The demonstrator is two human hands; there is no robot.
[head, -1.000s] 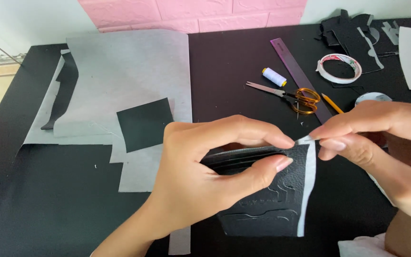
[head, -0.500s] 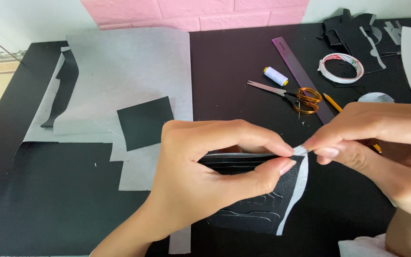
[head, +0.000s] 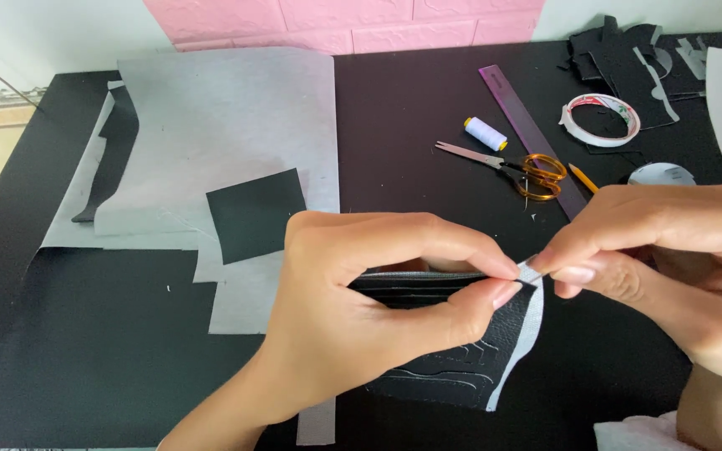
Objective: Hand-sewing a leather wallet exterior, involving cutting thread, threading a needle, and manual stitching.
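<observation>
We held a folded piece of black leather [head: 428, 288] pinched between the thumb and fingers of our left hand [head: 353, 317], the fold running out toward the fingertips. Our right hand [head: 670, 259] gripped the end of a white backing strip [head: 530, 271] right at those fingertips, thumb and forefinger closed on it. Judging from the pictures, the strip was only partly peeled: its free length [head: 521, 342] hung down just below our hands, along the edge of a black leather panel [head: 453, 367] lying on the black table [head: 411, 125], so most of the peeling seemed left.

Beyond the right hand lay orange-handled scissors [head: 516, 167], a spool of white thread [head: 485, 134], a purple ruler [head: 528, 134], a roll of tape [head: 602, 119] and a pencil [head: 582, 177]. Beyond the left hand were grey paper sheets [head: 227, 117] and a black square [head: 254, 213]. Nothing crowded our hands.
</observation>
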